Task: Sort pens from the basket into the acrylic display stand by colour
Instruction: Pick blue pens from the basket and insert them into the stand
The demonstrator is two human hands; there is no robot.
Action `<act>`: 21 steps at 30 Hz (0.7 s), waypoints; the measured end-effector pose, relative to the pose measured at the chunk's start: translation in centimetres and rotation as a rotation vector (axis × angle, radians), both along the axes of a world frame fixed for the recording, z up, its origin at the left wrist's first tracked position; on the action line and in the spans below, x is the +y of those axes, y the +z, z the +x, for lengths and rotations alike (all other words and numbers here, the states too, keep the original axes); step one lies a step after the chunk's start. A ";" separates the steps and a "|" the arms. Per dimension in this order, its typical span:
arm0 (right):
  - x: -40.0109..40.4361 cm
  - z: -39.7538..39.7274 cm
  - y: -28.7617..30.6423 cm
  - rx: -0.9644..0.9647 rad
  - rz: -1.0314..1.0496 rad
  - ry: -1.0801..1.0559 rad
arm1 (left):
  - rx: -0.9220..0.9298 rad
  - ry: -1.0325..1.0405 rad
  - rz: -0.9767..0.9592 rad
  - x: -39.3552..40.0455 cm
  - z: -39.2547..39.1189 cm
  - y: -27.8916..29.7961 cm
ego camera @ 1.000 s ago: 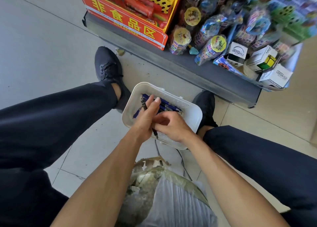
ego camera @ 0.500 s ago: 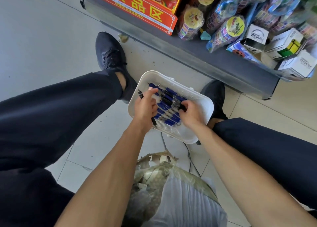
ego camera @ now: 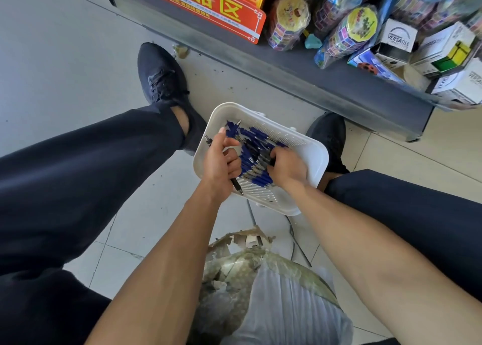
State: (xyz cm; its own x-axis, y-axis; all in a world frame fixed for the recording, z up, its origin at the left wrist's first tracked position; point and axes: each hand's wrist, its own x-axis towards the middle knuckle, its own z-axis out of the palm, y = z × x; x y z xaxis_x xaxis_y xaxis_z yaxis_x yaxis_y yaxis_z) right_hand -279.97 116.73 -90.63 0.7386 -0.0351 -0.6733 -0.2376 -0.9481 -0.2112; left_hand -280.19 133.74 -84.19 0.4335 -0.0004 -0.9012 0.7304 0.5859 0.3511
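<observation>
Both arms reach forward and down between the person's knees. The left hand point(ego camera: 220, 162) is curled into a fist around a dark pen point(ego camera: 236, 185). One end of that pen pokes out above the fist and the tip pokes out below it, over the near part of the basket. The right hand point(ego camera: 285, 166) is palm down with its fingers bent into the pile of blue pens point(ego camera: 254, 151). It is touching them, but I cannot tell if it has hold of one, because the fingertips are hidden among the pens. The white basket point(ego camera: 315, 159) sits on the floor point(ego camera: 65, 65) between the two black shoes, under both hands. The pens lie in a heap in its middle. A crumpled bag point(ego camera: 260, 279) lies near the person, partly hidden by the arms. The shelf point(ego camera: 339, 81) of toys is cut off at the top.
</observation>
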 end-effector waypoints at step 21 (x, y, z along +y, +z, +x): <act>-0.3 -1.6 6.8 0.070 0.663 -0.407 | -0.089 -0.078 0.110 -0.9 0.0 2.1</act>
